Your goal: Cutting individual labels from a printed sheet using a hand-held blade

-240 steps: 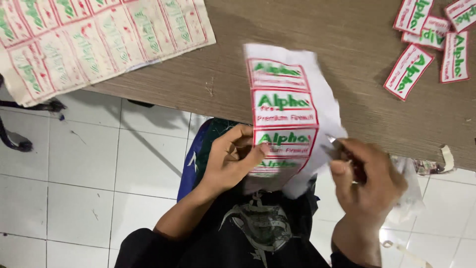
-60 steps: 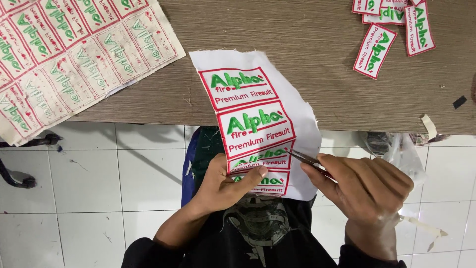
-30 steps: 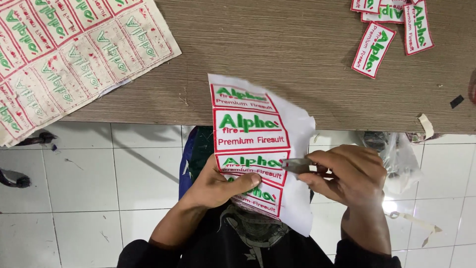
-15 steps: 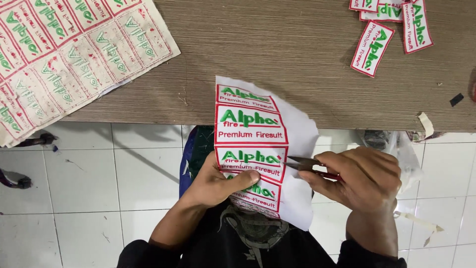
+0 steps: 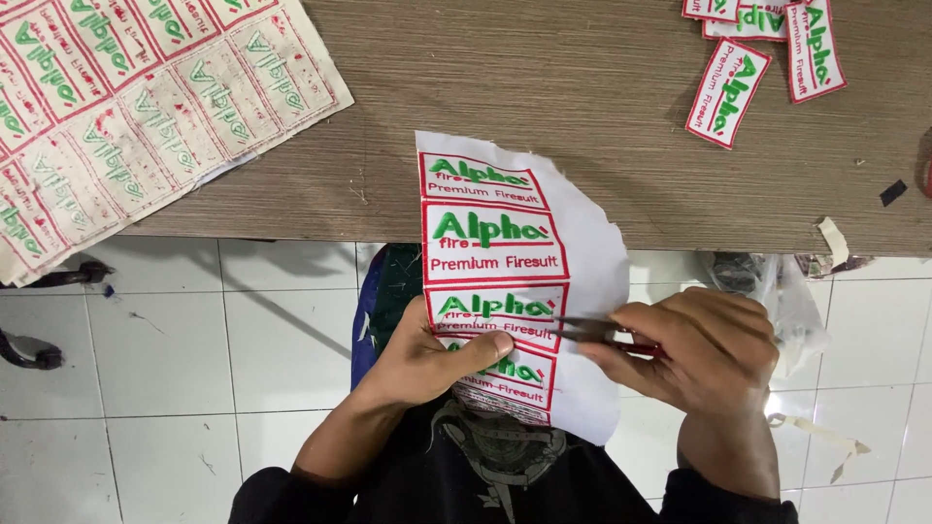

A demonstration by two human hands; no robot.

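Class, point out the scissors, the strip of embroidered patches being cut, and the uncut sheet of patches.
scissors [image 5: 587, 328], head view, on the blades.
strip of embroidered patches [image 5: 490, 243], head view, second patch.
uncut sheet of patches [image 5: 146, 107], head view, its middle.

At the centre of the frame, the left hand [image 5: 427, 359] pinches a white fabric strip [image 5: 515, 281] carrying 4 red-bordered embroidered patches with green lettering, thumb lying across the third patch. The right hand [image 5: 699, 349] holds small red-handled scissors [image 5: 607, 335], blades pointing left and touching the strip's right side beside that third patch. The strip's top overlaps the edge of the wooden bench [image 5: 544, 87]. A large sheet of uncut patches [image 5: 136, 107] lies at the upper left, hanging over the bench edge. Several cut patches [image 5: 767, 49] lie at the upper right. White floor tiles [image 5: 175, 369] show below.
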